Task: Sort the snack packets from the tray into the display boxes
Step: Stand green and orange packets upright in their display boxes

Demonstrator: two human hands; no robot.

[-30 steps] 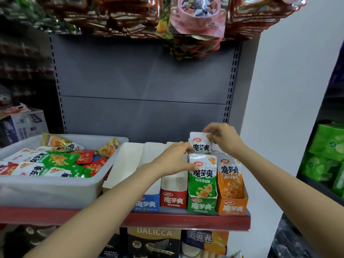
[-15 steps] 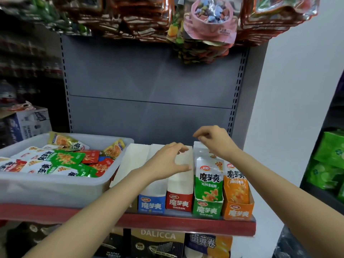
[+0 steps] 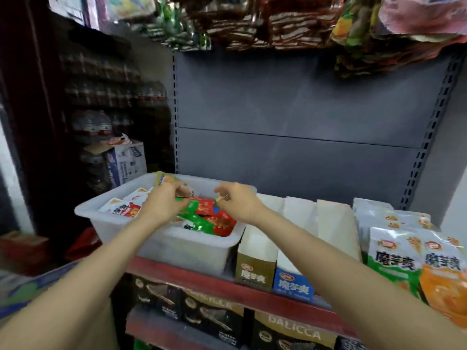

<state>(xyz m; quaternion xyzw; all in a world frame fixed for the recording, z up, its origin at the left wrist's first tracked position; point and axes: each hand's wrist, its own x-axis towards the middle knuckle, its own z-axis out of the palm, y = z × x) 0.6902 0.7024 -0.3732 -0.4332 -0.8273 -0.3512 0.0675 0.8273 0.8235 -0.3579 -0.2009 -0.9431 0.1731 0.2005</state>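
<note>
Left hand [image 3: 164,205] curled over the tray [image 3: 161,245], pinching a packet edge, apparently; right hand [image 3: 240,204] likewise nipping something small, blurred. Heaped snack packets [image 3: 209,221] directly beneath both; display boxes [image 3: 293,248] off rightward, nearer the right hand.

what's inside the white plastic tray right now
Loose snack packets, red, green and white, lie piled in the white tray. Both hands and the top packets hide whatever lies beneath.

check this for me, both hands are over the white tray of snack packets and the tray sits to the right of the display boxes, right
Not quite. Both the left hand and the right hand are over the white tray of snack packets, but the head view shows the tray to the left of the display boxes, not to the right.
</note>
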